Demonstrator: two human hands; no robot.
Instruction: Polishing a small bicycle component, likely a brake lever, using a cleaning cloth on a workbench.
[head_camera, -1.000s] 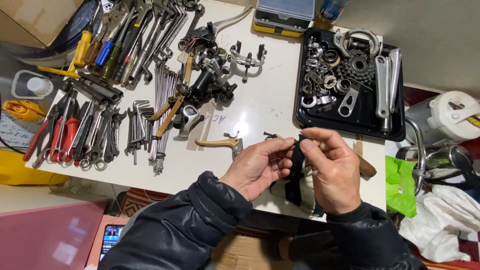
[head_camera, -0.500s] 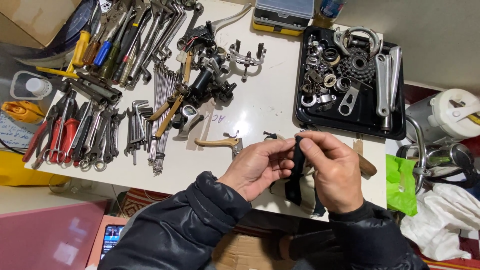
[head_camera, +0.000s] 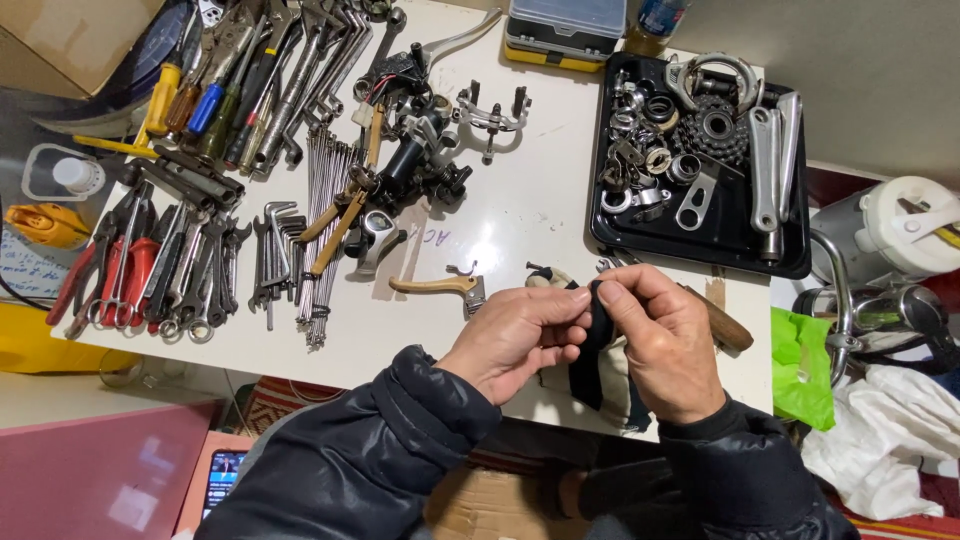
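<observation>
Two hands work one black strap (head_camera: 590, 350) over the counter (head_camera: 520, 220) edge: our left hand (head_camera: 515, 340) & right hand (head_camera: 660, 340) both pinch it shut at top. Mid-fitting, we'd judge; next needs steady pull.

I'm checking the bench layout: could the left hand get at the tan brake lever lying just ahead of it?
Probably yes. The tan brake lever lies on bare table just beyond the left hand, with nothing between them. But that hand and the right hand both pinch a black strap.
</observation>
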